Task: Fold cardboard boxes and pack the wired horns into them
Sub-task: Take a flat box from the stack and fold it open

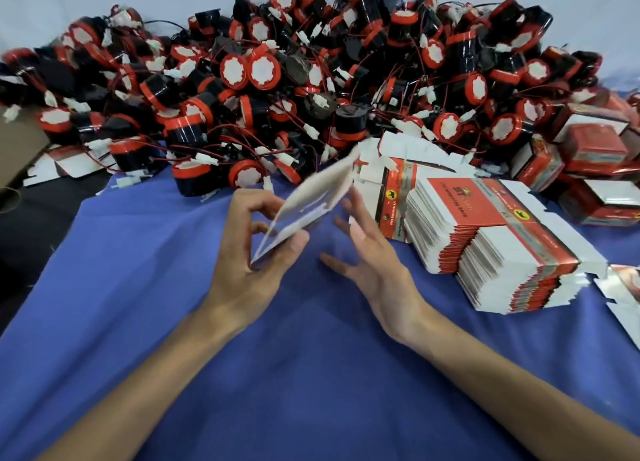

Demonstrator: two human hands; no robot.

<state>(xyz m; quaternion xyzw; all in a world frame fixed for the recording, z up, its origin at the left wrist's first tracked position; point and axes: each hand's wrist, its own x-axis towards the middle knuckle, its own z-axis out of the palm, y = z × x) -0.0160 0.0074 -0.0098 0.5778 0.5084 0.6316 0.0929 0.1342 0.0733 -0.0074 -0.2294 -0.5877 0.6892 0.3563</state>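
A blue cloth (311, 374) covered the work surface. Along its far edge lay a broad heap of wired horns (311, 73), black and red with white connectors. To the right sat a slanting stack of flat printed cartons (485, 232), and beyond it a few assembled boxes (595, 156). One flat carton blank (311, 201), motion-blurred, was raised above the cloth, gripped at its lower corner by the left hand (242, 270). The right hand (377, 270) was spread open just beside the blank; contact could not be made out.
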